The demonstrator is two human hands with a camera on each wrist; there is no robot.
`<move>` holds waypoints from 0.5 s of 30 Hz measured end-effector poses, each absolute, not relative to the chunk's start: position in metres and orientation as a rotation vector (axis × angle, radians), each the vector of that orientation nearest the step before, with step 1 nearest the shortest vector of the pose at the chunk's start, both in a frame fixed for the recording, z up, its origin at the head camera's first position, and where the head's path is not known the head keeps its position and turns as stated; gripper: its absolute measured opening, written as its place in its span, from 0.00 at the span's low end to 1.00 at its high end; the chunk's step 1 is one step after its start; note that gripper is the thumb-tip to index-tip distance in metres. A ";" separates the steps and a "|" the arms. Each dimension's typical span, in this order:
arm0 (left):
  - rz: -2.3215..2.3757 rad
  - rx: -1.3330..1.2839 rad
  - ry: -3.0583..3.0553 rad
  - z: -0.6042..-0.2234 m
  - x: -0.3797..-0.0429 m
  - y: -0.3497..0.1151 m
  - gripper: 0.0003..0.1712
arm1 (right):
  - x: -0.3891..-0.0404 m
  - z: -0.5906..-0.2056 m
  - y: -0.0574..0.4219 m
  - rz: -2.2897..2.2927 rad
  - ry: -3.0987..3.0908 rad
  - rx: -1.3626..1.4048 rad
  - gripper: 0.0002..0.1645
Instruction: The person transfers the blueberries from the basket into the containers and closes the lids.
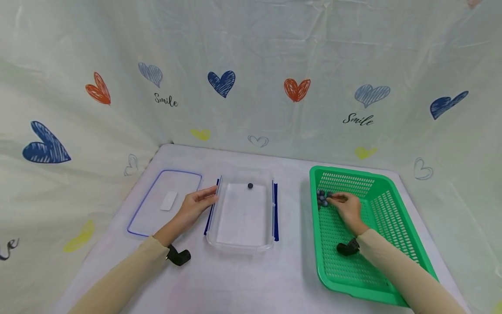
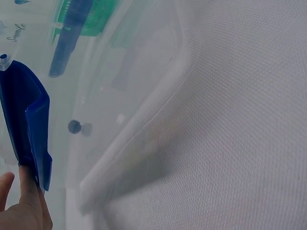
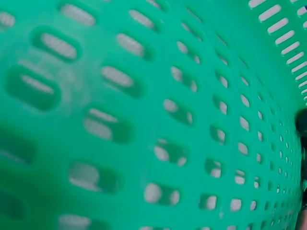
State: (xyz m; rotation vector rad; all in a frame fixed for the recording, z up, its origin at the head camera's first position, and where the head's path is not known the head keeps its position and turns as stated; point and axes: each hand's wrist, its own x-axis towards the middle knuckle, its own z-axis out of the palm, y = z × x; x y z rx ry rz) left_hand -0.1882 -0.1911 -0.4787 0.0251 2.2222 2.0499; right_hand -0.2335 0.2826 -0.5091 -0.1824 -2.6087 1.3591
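A clear plastic container [image 1: 243, 213] with blue side latches stands on the table, one dark blueberry [image 1: 250, 186] inside near its far end. My left hand [image 1: 196, 204] rests its extended fingers against the container's left side; in the left wrist view, fingertips [image 2: 28, 179] touch a blue latch [image 2: 38, 124]. On the right, my right hand [image 1: 347, 207] reaches into a green basket [image 1: 320, 261], thumb and fingers pinching a blueberry [image 1: 329, 194]. Several more blueberries [image 1: 322, 198] lie together along the basket's left wall. In the right wrist view the fingers are almost wholly out of frame.
A clear lid [image 1: 150, 205] with a blue rim lies left of the container, with a white rectangular patch [image 1: 169, 201] on it. Behind the table hangs a pale curtain [image 1: 255, 52] printed with hearts. The basket's raised walls surround the right hand.
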 end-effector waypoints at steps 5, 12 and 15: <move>2.062 0.034 2.193 -0.480 -0.189 -0.191 0.32 | -0.233 -0.508 0.284 1.352 -2.617 -0.186 0.17; 2.052 0.047 2.191 -0.480 -0.189 -0.192 0.33 | -0.234 -0.505 0.288 1.363 -2.620 -0.207 0.17; 2.040 0.033 2.204 -0.478 -0.189 -0.193 0.33 | -0.235 -0.501 0.288 1.373 -2.614 -0.217 0.18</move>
